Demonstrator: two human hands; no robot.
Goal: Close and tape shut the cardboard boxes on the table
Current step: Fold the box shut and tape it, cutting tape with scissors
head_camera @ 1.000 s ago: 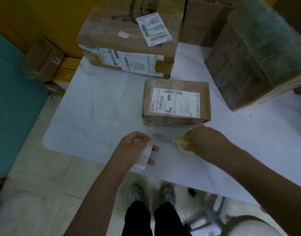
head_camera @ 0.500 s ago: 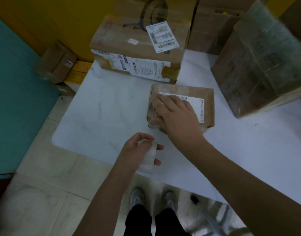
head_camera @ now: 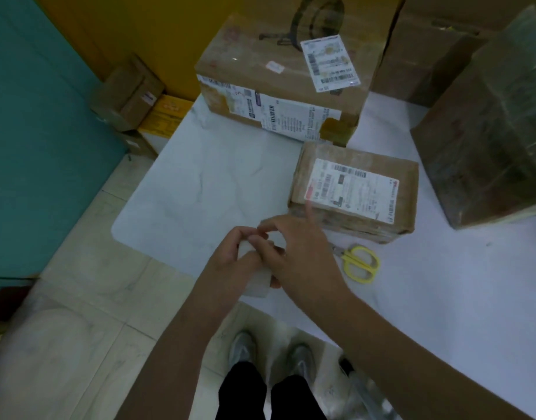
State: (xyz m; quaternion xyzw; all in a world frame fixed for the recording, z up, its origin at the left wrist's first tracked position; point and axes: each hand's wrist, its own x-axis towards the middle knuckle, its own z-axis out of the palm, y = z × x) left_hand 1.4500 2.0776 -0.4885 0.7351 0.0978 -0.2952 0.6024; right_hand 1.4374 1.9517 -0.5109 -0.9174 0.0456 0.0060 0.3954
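Box (head_camera: pixel 354 189): closed, label up, flat on the table (head_camera: pixel 200 183); long axis runs left to right across the person.
Tape roll (head_camera: pixel 257 287): before the box's near left corner, apart from it, held above the table's near edge.
Left hand (head_camera: pixel 233 253): fingers curled round the roll, gripping it from the left.
Right hand (head_camera: pixel 294 253): laid over the roll from the right, fingers bent onto its upper rim. Whether they have the tape end pinched cannot be told; the fingers are blurred.
Scissors (head_camera: pixel 359 262): flat on the table just before the box's near long side, untouched.
Key relation: the box lies ahead and to the right of both hands; the right hand is nearer to it.
Step (judged): freeing the tape end. The strip should then be drawn rightward, along the box's long axis.
Large box (head_camera: pixel 278 86): just behind the box.
Wrapped box (head_camera: pixel 488 140): right of the box, apart.
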